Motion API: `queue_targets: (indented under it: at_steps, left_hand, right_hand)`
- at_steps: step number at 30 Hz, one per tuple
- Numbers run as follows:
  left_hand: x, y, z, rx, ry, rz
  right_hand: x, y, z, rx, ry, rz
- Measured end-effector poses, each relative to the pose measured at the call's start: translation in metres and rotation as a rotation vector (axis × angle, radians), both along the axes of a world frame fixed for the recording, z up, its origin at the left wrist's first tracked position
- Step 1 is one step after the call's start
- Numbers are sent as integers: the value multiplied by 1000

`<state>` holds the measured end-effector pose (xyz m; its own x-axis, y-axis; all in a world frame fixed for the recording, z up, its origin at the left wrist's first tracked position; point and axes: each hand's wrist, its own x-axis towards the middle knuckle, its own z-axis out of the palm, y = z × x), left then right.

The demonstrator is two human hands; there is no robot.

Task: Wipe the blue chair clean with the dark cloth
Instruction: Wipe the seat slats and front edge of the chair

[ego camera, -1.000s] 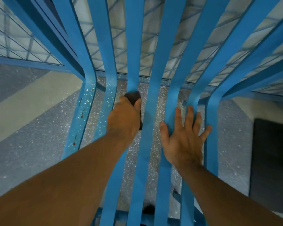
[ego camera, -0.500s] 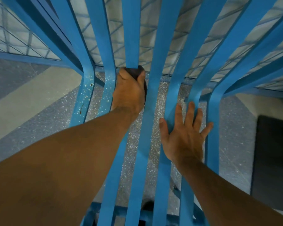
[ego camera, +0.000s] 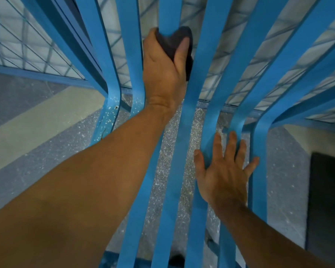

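The blue chair (ego camera: 193, 105) fills the view, its long slats running from the seat below up into the backrest. My left hand (ego camera: 162, 74) grips the dark cloth (ego camera: 179, 42) wrapped around one middle slat of the backrest, thumb on the right side of the slat. Most of the cloth is hidden under the hand. My right hand (ego camera: 223, 171) lies flat with spread fingers on two seat slats to the right, near the bend.
Speckled grey floor (ego camera: 182, 144) shows between the slats. A pale band (ego camera: 37, 124) crosses the floor at left. A blue-framed wire mesh panel (ego camera: 37, 55) stands behind the chair. A dark mat (ego camera: 327, 200) lies at the right.
My left hand has slid the cloth up the middle slat, from the seat bend well into the backrest. My right hand has stayed flat on the seat slats.
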<state>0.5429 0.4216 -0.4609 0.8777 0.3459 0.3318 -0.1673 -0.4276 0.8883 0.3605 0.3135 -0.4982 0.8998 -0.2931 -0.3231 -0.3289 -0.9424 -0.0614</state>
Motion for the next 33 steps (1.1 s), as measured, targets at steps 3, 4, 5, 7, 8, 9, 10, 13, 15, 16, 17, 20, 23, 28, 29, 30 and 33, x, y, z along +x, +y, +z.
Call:
queue_targets:
  at_steps: [3, 4, 5, 7, 8, 9, 10, 13, 15, 16, 17, 20, 23, 28, 29, 30, 33]
  left_hand:
    - [0, 4, -4, 24, 14, -14]
    - [-2, 5, -7, 31, 22, -21]
    - [-3, 6, -9, 42, 31, -24]
    - [-4, 8, -10, 70, 59, -28]
    - [-5, 9, -9, 87, 80, -35]
    - [-6, 9, -9, 105, 100, -48]
    - [-8, 11, -11, 120, 126, -63]
    - [-17, 15, -19, 159, 273, -106]
    - [-25, 19, -27, 185, 414, -137]
    - [-30, 22, -31, 203, 485, -158]
    - [-36, 25, -36, 226, 556, -178]
    - [-50, 30, -41, 280, 744, -200]
    - [-68, 31, -36, 347, 838, -199]
    - [-145, 45, -32, 504, 752, -225]
    - [-161, 48, -32, 560, 725, -232]
    - [-176, 51, -33, 608, 702, -235]
    - [-214, 60, -35, 732, 668, -261]
  right_hand:
    - [0, -1, 0, -6, 11, 3]
    - [0, -1, 0, -4, 11, 2]
    - [1, -1, -1, -3, 13, 1]
    - [1, -1, 0, 2, 19, 0]
    - [1, 0, 1, 2, 23, 0]
    - [1, 0, 1, -1, 27, 1]
    - [1, -1, 2, -4, 29, 0]
    - [1, 0, 3, -2, 20, -7]
    - [1, 1, 3, -2, 10, -6]
    - [1, 1, 3, -3, 1, -6]
    - [0, 1, 3, -6, -8, -5]
    - [0, 1, 1, -10, -11, -10]
    - [1, 1, 0, -21, -16, -12]
    - [1, 0, 0, -33, 0, -7]
    - [1, 0, 0, -32, -7, -7]
    - [1, 0, -1, -27, -18, -8]
    - [-1, -1, -2, -3, -47, -15]
